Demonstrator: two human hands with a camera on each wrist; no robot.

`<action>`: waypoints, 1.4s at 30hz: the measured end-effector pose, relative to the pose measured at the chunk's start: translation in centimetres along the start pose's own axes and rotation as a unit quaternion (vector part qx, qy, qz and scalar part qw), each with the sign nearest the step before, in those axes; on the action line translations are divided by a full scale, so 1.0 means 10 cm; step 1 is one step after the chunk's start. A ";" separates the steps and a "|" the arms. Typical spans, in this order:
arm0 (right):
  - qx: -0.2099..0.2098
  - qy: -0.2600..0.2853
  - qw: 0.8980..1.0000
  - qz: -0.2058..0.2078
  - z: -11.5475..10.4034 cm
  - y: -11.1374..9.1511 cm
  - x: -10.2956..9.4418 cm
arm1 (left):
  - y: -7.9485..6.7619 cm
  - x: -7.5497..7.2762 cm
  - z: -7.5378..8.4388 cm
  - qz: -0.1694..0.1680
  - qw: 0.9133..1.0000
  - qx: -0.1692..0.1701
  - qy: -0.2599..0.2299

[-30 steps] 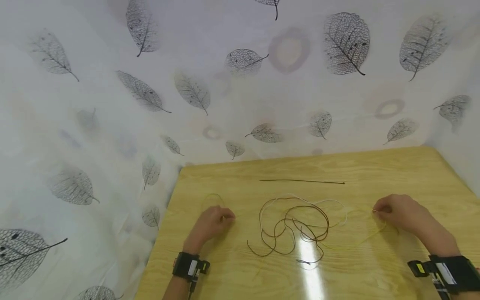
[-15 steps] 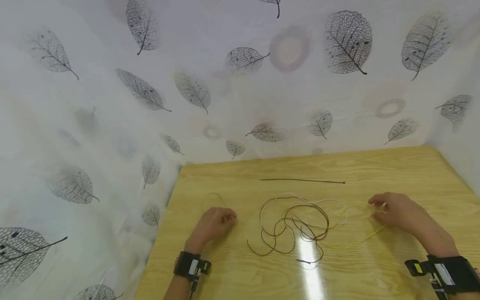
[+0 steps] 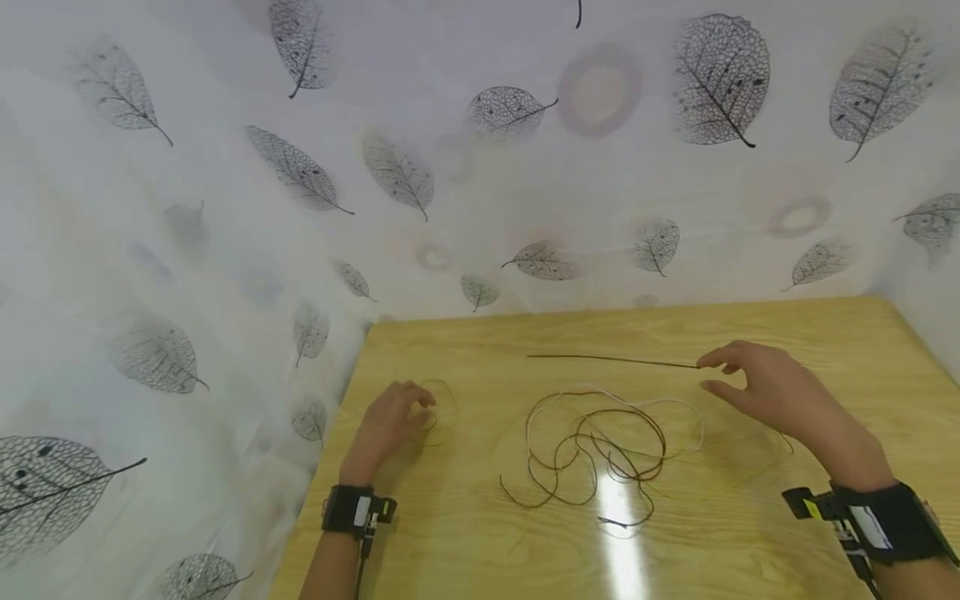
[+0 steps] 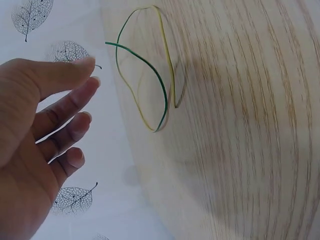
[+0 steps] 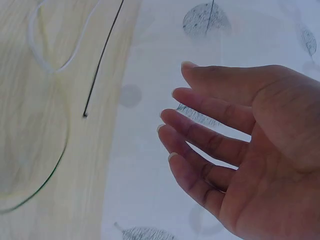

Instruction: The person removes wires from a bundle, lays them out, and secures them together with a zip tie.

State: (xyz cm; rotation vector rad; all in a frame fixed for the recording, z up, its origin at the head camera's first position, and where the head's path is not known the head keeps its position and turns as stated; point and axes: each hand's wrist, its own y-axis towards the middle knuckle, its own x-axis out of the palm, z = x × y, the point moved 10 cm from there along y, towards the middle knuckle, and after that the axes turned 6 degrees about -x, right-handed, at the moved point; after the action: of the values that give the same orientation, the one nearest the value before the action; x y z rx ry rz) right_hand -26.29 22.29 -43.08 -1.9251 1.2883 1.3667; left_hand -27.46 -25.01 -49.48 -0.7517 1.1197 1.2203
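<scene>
Tabletop (image 3: pixel 435 542): cord tangle (image 3: pixel 589 437) mid, rod (image 3: pixel 611 358) behind it, running left-right. Cord loop (image 4: pixel 165 97) left of the tangle, left hand (image 3: pixel 386 421) just beside it. Right hand (image 3: pixel 783 396) near rod's right end, right of the tangle; right wrist view shows hand and rod apart. Sheet (image 3: pixel 450 50) behind tabletop and along its left.

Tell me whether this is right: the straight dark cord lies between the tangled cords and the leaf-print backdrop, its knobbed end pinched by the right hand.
Not quite: the right hand pinches nothing; the right wrist view shows its fingers clear of the knobbed end. The straight dark cord does lie between the tangled cords and the leaf-print backdrop.
</scene>
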 end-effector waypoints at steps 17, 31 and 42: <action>-0.184 0.003 0.983 -0.028 -1.57 1.00 0.65 | 0.04 -0.26 0.46 0.075 0.994 0.071 0.046; -0.243 -0.014 0.970 -0.029 -2.44 1.47 1.26 | -0.04 -0.51 1.08 0.149 0.968 0.203 -0.008; -0.253 -0.043 0.967 0.011 -2.37 1.48 0.98 | -0.03 -0.60 0.98 0.136 0.971 0.195 -0.033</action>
State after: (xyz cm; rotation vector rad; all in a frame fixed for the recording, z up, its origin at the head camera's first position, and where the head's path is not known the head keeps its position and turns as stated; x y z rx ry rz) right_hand -27.08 -7.16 -39.94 -2.1375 0.9840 1.9104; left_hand -24.50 -18.12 -40.75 -0.2615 1.3869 1.1878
